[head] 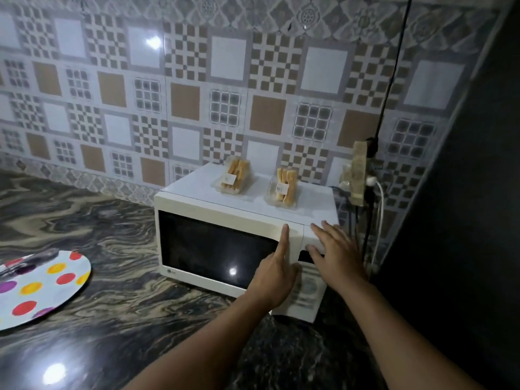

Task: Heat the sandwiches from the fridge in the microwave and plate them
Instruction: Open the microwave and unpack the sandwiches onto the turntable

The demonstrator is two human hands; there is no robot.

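Observation:
A white microwave (202, 198) stands on the marbled counter with its dark door shut. Two clear packs of sandwiches rest on its top: one pack (235, 175) at the back left, the other pack (284, 187) to its right. My left hand (277, 273) has its index finger stretched up along the door's right edge, the other fingers curled. My right hand (336, 250) lies flat with fingers spread over the control panel and the upper right corner. A white plate with coloured dots (42, 288) lies on the counter at the far left.
A dark marbled counter (118, 319) runs under everything. Behind is a patterned tile wall. A power strip with plugs and cables (361, 175) hangs right of the microwave. A dark surface (472, 220) fills the right side.

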